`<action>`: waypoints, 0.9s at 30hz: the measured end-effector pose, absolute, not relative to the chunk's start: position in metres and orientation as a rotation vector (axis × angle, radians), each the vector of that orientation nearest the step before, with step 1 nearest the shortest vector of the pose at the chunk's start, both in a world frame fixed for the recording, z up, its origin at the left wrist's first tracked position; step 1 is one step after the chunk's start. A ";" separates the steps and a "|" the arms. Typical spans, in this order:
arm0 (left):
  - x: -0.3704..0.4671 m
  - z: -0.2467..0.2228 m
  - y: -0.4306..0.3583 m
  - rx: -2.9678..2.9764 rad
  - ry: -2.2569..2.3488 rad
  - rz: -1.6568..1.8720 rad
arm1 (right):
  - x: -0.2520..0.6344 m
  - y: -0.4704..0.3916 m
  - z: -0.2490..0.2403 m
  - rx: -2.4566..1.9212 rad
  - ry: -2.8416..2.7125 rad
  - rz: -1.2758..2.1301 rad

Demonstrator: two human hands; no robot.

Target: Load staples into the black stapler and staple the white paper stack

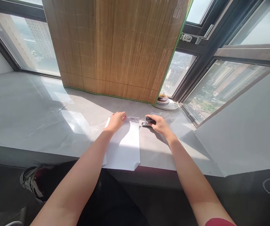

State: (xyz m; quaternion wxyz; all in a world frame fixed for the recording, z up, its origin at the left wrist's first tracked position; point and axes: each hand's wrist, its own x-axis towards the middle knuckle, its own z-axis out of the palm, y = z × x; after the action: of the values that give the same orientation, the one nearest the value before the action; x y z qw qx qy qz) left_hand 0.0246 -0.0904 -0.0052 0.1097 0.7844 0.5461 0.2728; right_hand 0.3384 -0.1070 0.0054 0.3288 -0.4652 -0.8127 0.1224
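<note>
White paper sheets (127, 144) lie on the grey window sill, their near edge reaching the sill's front edge. Dark marks show near the top right of the upper sheet. My left hand (118, 121) is on the sheets' top left part, its fingers closed at the far edge; whether it pinches the paper is too small to tell. To the right of the paper, my right hand (159, 124) is wrapped round a black stapler (146, 124). The stapler's jaws are apart and point left, close to the paper's upper right edge.
A bamboo blind (120, 50) hangs down to the sill (42, 119) behind my hands. Stacked plates (166, 103) stand by the blind's lower right corner. Dark-framed windows rise on both sides, and a white wall (243, 125) borders the sill at the right.
</note>
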 end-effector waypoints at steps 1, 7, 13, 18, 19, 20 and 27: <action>0.026 -0.004 -0.091 2.320 1.596 0.800 | 0.336 -0.107 0.005 -1.202 -2.129 0.354; 0.044 0.001 -0.100 2.322 1.686 0.751 | 0.317 -0.110 0.004 -1.140 -2.152 0.428; 0.048 0.005 -0.116 2.411 1.305 0.721 | 0.312 -0.111 0.005 -1.158 -2.141 0.384; 0.063 0.008 -0.130 2.380 1.209 0.617 | 0.306 -0.110 0.002 -1.144 -2.094 0.404; 0.068 0.008 -0.131 2.369 1.205 0.616 | 0.305 -0.109 0.002 -1.144 -2.087 0.411; 0.072 0.008 -0.132 2.366 1.195 0.616 | 0.304 -0.109 0.001 -1.147 -2.089 0.410; 0.069 0.009 -0.128 2.368 1.207 0.677 | 0.297 -0.110 0.006 -1.171 -2.165 0.369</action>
State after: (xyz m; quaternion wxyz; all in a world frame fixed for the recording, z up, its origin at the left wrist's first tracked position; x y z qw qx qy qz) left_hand 0.0693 -0.1283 0.0094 0.1982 0.8463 0.4312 0.2421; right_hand 0.2973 -0.1101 0.0056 0.3206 -0.4457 -0.8239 0.1406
